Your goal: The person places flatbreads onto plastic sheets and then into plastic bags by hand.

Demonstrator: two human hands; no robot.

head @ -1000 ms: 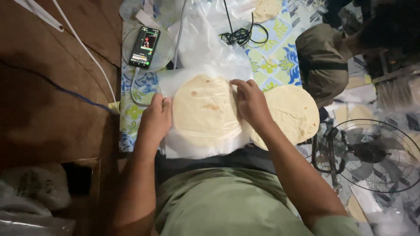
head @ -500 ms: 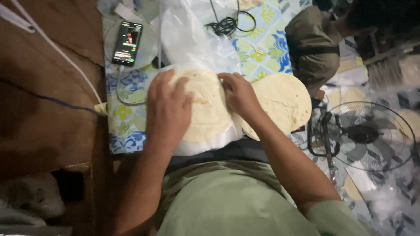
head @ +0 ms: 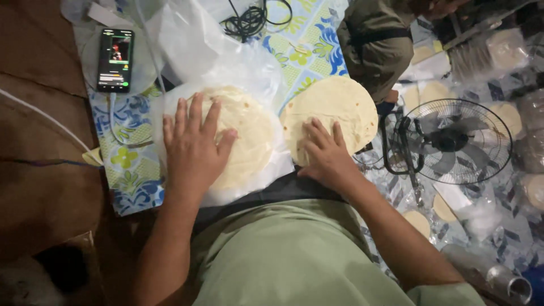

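The round pale flatbread (head: 249, 136) lies on a clear plastic bag (head: 226, 68) spread over the blue-and-yellow floral cloth (head: 127, 164); I see my left hand (head: 192, 150) pressed flat on it, fingers spread, grip released. My right hand (head: 326, 153) rests open on a second round flatbread (head: 340, 105) just beside. A black smartphone (head: 113, 59) lies upper left, a black fan (head: 453, 141) right

The person wore a plain, light olive-green top (head: 294, 255) with short sleeves; the right sleeve's edge showed at the lower right, above a bare forearm. Both forearms were uncovered down to the left hand (head: 192, 148) and right hand (head: 324, 156). No rings, watch or bands showed on either hand.
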